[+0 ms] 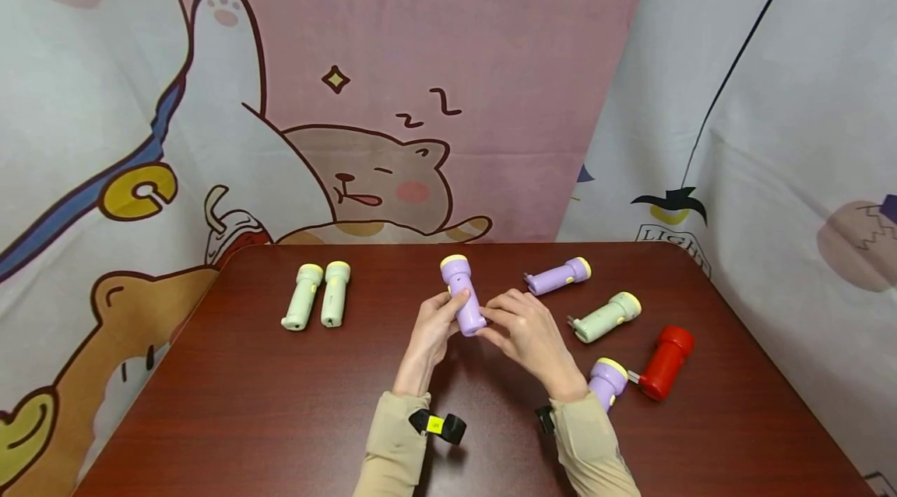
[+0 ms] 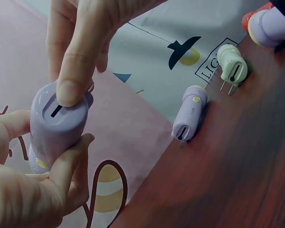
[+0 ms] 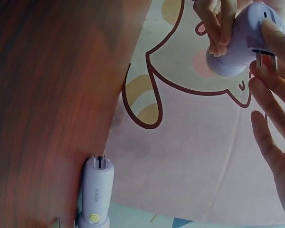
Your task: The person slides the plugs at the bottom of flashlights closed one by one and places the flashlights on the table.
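A purple plug-in flashlight [image 1: 470,313] is held in my left hand [image 1: 429,335], its yellow-rimmed head pointing away over the table. The left thumb lies along the flashlight's side, with the other fingers behind it. At the base end, my right hand [image 1: 530,332] pinches the flashlight. Its thumb [image 2: 72,90] presses beside a dark slot in the end face. Two metal prongs [image 3: 259,60] stick out of the base in the right wrist view, close to the right index finger. The remaining right fingers are spread below the prongs.
Two light green flashlights [image 1: 304,297] lie at the left. Toward the right lie another purple flashlight [image 1: 558,277], a green one [image 1: 605,319] and a red one [image 1: 667,363], all with prongs out. The right sleeve [image 1: 592,442] partly hides a further purple flashlight [image 1: 606,380].
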A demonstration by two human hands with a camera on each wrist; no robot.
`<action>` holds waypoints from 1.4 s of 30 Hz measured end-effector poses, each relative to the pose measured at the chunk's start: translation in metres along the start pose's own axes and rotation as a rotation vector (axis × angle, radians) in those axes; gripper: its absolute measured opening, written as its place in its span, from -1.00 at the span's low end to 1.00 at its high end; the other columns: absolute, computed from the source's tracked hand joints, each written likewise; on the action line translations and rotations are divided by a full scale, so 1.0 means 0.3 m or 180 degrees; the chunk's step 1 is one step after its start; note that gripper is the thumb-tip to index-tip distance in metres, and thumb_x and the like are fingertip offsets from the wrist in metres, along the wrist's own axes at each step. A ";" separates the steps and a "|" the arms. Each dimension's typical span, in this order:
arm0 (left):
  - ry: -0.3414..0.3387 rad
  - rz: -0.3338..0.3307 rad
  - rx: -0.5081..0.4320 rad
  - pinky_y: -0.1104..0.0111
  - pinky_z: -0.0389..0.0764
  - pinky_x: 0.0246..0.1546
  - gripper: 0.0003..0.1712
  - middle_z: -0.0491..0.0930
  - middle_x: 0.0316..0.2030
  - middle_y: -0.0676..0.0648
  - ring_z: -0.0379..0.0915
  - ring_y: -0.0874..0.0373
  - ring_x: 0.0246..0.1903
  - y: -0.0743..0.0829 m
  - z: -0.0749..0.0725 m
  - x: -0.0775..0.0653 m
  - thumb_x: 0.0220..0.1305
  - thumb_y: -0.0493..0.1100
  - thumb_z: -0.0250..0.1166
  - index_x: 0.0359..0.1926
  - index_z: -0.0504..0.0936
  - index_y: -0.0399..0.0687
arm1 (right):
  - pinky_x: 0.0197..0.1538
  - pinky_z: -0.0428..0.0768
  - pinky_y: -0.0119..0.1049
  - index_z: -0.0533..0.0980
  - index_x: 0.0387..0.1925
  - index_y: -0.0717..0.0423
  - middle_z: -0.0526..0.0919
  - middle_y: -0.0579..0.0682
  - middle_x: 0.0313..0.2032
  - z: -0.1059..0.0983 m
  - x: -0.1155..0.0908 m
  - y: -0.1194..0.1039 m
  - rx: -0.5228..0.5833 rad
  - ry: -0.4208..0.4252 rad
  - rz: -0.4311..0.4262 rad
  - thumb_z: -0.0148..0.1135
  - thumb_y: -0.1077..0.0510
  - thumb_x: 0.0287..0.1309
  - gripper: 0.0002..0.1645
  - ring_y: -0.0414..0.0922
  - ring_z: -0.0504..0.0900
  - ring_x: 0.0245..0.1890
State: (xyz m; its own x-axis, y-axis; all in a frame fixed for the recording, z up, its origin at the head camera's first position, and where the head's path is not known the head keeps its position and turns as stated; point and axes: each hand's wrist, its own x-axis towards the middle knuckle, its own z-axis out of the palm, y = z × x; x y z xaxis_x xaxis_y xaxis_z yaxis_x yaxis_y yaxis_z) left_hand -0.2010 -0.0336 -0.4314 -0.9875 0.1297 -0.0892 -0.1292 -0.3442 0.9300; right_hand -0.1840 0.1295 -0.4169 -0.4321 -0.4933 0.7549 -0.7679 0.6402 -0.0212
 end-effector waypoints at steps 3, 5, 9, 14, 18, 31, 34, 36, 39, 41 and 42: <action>-0.0011 -0.0012 -0.0008 0.42 0.61 -0.29 -0.54 0.57 -0.42 0.00 0.57 0.28 -0.41 0.001 0.003 0.000 0.35 -0.19 0.12 0.03 0.41 -0.59 | -0.27 0.51 -0.28 0.70 -0.35 0.14 0.66 -0.11 -0.41 0.000 -0.001 0.000 -0.0010 0.0019 0.0015 0.54 0.03 -0.27 -0.62 -0.18 0.56 -0.34; -0.0007 -0.0018 -0.0020 0.43 0.61 -0.30 -0.54 0.57 -0.42 0.00 0.57 0.28 -0.41 0.002 0.004 -0.001 0.35 -0.19 0.12 0.04 0.40 -0.59 | -0.26 0.51 -0.28 0.69 -0.35 0.14 0.66 -0.10 -0.40 0.000 0.000 -0.001 -0.0015 0.0026 0.0029 0.55 0.02 -0.29 -0.61 -0.18 0.56 -0.34; -0.0024 0.0005 -0.0010 0.44 0.61 -0.30 -0.54 0.56 -0.42 -0.01 0.57 0.29 -0.41 0.005 0.007 -0.002 0.35 -0.19 0.12 0.03 0.40 -0.60 | -0.27 0.51 -0.28 0.69 -0.34 0.13 0.66 -0.10 -0.40 -0.002 0.000 -0.005 -0.0045 0.0048 0.0059 0.55 0.01 -0.29 -0.60 -0.17 0.56 -0.33; -0.0025 0.0015 -0.0008 0.43 0.61 -0.30 -0.54 0.55 -0.42 0.00 0.56 0.28 -0.41 0.008 0.009 -0.002 0.34 -0.20 0.12 0.02 0.40 -0.60 | -0.30 0.49 -0.27 0.70 -0.35 0.10 0.66 -0.12 -0.40 -0.005 0.001 -0.009 -0.0093 0.0058 0.0097 0.54 -0.01 -0.29 -0.60 -0.18 0.57 -0.33; -0.0018 0.0013 -0.0001 0.42 0.62 -0.30 -0.56 0.54 -0.43 0.00 0.56 0.28 -0.41 0.012 0.012 -0.001 0.34 -0.21 0.11 0.02 0.40 -0.59 | -0.30 0.48 -0.26 0.70 -0.34 0.08 0.66 -0.13 -0.40 -0.006 0.001 -0.010 -0.0131 0.0044 0.0119 0.54 -0.03 -0.28 -0.60 -0.18 0.57 -0.33; -0.0056 0.0050 0.0066 0.43 0.63 -0.31 -0.54 0.55 -0.42 0.00 0.57 0.28 -0.42 0.018 0.016 -0.003 0.36 -0.20 0.09 0.05 0.39 -0.60 | -0.29 0.49 -0.26 0.70 -0.33 0.10 0.66 -0.11 -0.40 -0.007 0.001 -0.009 -0.0175 0.0037 0.0097 0.54 -0.04 -0.30 -0.57 -0.16 0.57 -0.33; -0.0063 0.0049 0.0062 0.44 0.62 -0.32 -0.55 0.55 -0.43 0.01 0.57 0.28 -0.43 0.018 0.017 -0.003 0.37 -0.21 0.08 0.05 0.39 -0.61 | -0.30 0.49 -0.26 0.70 -0.33 0.10 0.65 -0.11 -0.40 -0.009 0.003 -0.010 -0.0176 0.0034 0.0103 0.54 -0.04 -0.29 -0.58 -0.16 0.57 -0.33; -0.0066 0.0043 0.0056 0.44 0.62 -0.33 -0.55 0.55 -0.43 0.02 0.57 0.28 -0.43 0.018 0.017 -0.004 0.37 -0.21 0.08 0.04 0.39 -0.61 | -0.30 0.49 -0.26 0.70 -0.33 0.10 0.65 -0.11 -0.41 -0.010 0.003 -0.010 -0.0171 0.0035 0.0107 0.53 -0.05 -0.29 -0.58 -0.16 0.57 -0.33; -0.0063 0.0026 0.0047 0.44 0.62 -0.33 -0.55 0.55 -0.44 0.02 0.57 0.28 -0.43 0.017 0.018 -0.004 0.37 -0.21 0.08 0.04 0.39 -0.61 | -0.30 0.49 -0.26 0.70 -0.34 0.10 0.65 -0.11 -0.41 -0.012 0.002 -0.010 -0.0163 0.0035 0.0111 0.53 -0.05 -0.29 -0.58 -0.16 0.57 -0.34; -0.0058 0.0017 0.0040 0.44 0.63 -0.33 -0.55 0.55 -0.45 0.02 0.57 0.28 -0.44 0.017 0.020 -0.004 0.37 -0.21 0.08 0.04 0.39 -0.61 | -0.29 0.49 -0.26 0.70 -0.34 0.10 0.65 -0.11 -0.41 -0.013 0.002 -0.011 -0.0157 0.0022 0.0113 0.53 -0.05 -0.28 -0.58 -0.16 0.57 -0.33; -0.0053 0.0014 0.0038 0.44 0.63 -0.33 -0.55 0.55 -0.45 0.02 0.57 0.28 -0.44 0.017 0.020 -0.005 0.37 -0.21 0.08 0.04 0.40 -0.61 | -0.29 0.50 -0.26 0.70 -0.34 0.10 0.65 -0.11 -0.41 -0.014 0.003 -0.012 -0.0153 0.0011 0.0114 0.53 -0.05 -0.28 -0.59 -0.16 0.57 -0.33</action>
State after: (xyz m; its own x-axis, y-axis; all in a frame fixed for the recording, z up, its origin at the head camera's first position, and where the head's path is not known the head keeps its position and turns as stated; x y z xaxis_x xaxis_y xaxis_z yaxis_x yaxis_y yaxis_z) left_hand -0.1998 -0.0300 -0.4243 -0.9864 0.1437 -0.0793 -0.1238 -0.3337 0.9345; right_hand -0.1797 0.1293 -0.4135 -0.4572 -0.4675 0.7566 -0.7282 0.6851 -0.0168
